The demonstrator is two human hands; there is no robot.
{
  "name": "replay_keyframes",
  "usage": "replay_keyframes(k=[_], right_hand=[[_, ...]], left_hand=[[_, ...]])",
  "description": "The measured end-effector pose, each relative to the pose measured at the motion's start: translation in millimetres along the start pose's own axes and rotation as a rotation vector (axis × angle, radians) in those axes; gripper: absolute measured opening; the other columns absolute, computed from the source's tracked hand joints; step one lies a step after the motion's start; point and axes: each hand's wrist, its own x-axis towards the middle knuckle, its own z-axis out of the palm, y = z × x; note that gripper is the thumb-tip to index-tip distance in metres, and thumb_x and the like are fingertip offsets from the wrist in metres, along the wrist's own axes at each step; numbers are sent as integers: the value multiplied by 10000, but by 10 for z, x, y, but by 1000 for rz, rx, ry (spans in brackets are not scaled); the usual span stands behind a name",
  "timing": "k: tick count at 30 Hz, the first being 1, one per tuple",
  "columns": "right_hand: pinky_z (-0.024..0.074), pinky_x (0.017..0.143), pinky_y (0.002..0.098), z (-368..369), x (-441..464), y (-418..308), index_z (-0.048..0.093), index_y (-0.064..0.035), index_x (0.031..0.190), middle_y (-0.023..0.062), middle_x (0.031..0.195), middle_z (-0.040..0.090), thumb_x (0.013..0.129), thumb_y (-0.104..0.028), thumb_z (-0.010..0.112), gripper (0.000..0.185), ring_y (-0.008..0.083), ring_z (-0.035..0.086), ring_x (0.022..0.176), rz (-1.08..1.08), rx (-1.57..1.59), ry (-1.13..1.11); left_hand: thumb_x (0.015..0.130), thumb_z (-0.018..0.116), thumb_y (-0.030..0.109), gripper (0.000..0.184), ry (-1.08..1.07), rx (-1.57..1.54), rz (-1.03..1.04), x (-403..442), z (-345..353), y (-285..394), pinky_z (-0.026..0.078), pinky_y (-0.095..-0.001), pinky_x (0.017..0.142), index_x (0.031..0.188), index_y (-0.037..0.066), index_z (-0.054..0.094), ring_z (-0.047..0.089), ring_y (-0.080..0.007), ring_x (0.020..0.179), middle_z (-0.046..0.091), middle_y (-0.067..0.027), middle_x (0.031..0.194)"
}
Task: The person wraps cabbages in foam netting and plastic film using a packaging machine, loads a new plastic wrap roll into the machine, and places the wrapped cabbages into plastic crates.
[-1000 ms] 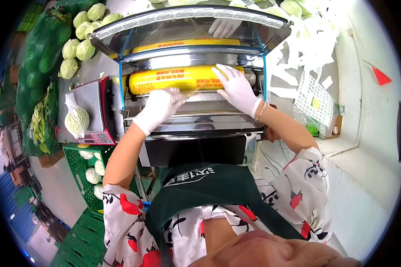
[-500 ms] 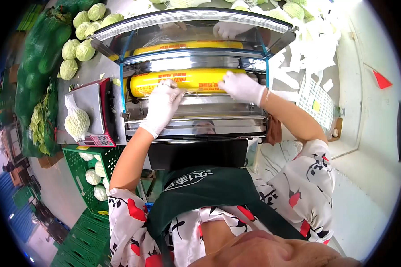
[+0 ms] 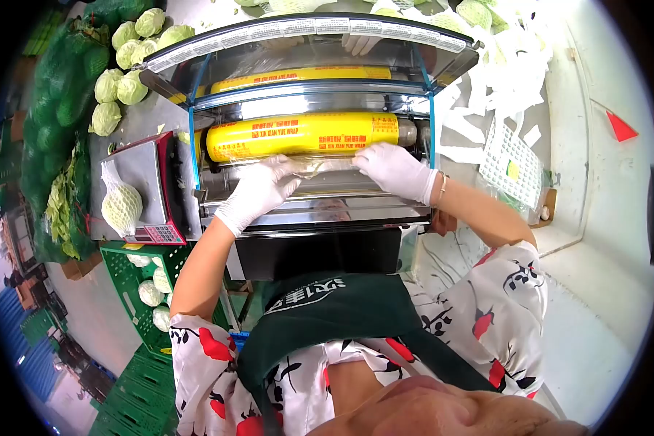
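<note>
A yellow roll of cling wrap (image 3: 305,135) with red print lies across the metal wrapping machine (image 3: 320,206). A clear, crinkled strip of cling film (image 3: 327,167) comes off its near side and stretches between my gloved hands. My left hand (image 3: 260,190) has its fingers closed at the film's left part. At the right, my right hand (image 3: 396,171) pinches the film near the roll's end. The machine's dark lid (image 3: 312,51) stands raised behind the roll and mirrors it.
On the left, a netted cabbage (image 3: 122,208) rests on a scale (image 3: 139,174). Bare cabbages (image 3: 131,89) lie behind it. A green crate (image 3: 123,280) with wrapped cabbages stands below. White foam nets (image 3: 505,73) and a white perforated basket (image 3: 512,163) are at the right.
Both hands have moved from the roll's surface toward me, drawing film off its near side. The roll has turned, so its print sits differently.
</note>
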Motion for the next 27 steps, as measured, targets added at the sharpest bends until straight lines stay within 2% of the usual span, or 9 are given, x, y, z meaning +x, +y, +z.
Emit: replay_keyframes(k=[2,4,7,9,16,21,24,25,27], right_hand=[[520,841,385,-58,-83,-25,622,-44,1108,141,885,652,859,-101,583,258,298,644,943,202,-25,-8],[505,839,376,-68,-141,105,626,-12,1101,132,866,653,856,-91,581,261,289,647,920,538,-158,-10],[438,848,376,-25,-164,525,641,61,1095,90,927,690,857,-128,603,306,250,653,880,366,-825,-241],[440,853,380,128,-131,622,646,53,1107,101,929,696,855,-125,607,311,248,653,884,416,-783,-325],[482,780,378,163,-127,737,664,6,1025,102,777,688,825,-77,605,224,273,679,764,412,-582,-251],[473,819,383,92,-66,611,600,26,1192,144,895,695,788,-71,630,417,280,661,941,556,-674,-309],[467,902,400,-16,-93,502,483,66,1376,215,1098,669,764,-50,637,642,342,610,1113,567,-462,-107],[386,1083,478,-63,-121,447,319,101,1480,329,1281,566,786,17,556,738,469,514,1255,559,-215,27],[348,1122,496,-250,-169,255,315,98,1481,325,1376,498,782,40,528,733,490,464,1307,555,-117,159]], left_hand=[[874,723,228,423,86,-114,-50,46,-28,-32,559,-413,879,1281,136,651,684,-335,1004,700,-170,1120],[858,737,245,631,53,261,-125,227,-143,-107,517,-440,969,1437,130,517,636,-378,1100,632,-211,1242],[785,800,283,803,-28,406,49,598,-60,-237,459,-438,1040,1473,62,451,602,-360,1178,607,-208,1287],[729,834,310,887,-251,422,-57,871,76,-68,421,-437,1080,1468,25,436,576,-352,1232,586,-213,1330],[662,856,398,1001,-360,516,-88,1147,413,-150,431,-443,1060,1474,13,415,587,-340,1220,614,-227,1281],[671,844,382,960,-177,573,-21,995,334,-101,428,-448,1011,1458,16,434,582,-329,1186,623,-209,1232],[695,826,362,890,6,513,26,902,408,-160,401,-447,1009,1434,26,460,571,-332,1145,614,-184,1195],[681,840,345,866,12,469,20,893,394,-141,377,-452,1026,1405,35,481,547,-334,1145,585,-169,1204],[654,861,319,875,89,433,76,821,292,-92,370,-457,1037,1393,41,485,528,-327,1175,570,-162,1220]])
